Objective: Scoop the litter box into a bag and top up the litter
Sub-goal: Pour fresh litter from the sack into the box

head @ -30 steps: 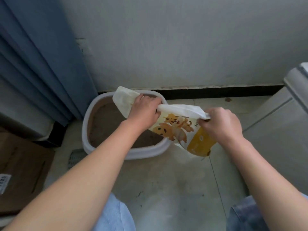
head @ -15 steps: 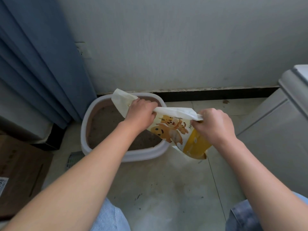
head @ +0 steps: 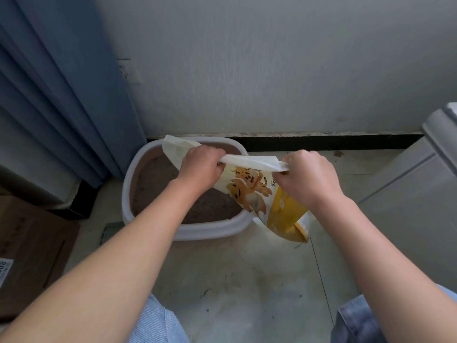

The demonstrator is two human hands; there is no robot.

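- Both bare forearms reach forward and down, backs of the hands turned up toward me.
- The left hand (head: 200, 167) is closed in a fist round the white top edge of the litter bag (head: 249, 191), and it hangs over the litter box (head: 212, 229).
- The right hand (head: 306, 179) grips the same top edge further along, fingers curled under and knuckles up, just past the box's right rim and above the floor (head: 247, 280).
- The bag's top is stretched taut between the two fists. A loose white flap sticks out beyond the left hand, over the far side of the box.
- The bag is held in the air and slants down to the right. Its yellow lower end hangs just outside the box's near right corner.
- The bag's front shows cartoon orange striped cats. A short column of characters sits by the right hand, too small to read.
- The oval white box stands on the floor against the wall, beside a blue curtain (head: 61, 95), with grey-brown litter (head: 153, 184) inside.
- A cardboard box (head: 29, 256) at the left carries a white sticker with large dark print, cut off by the frame edge.
- A grey cabinet (head: 420, 194) stands at the right.
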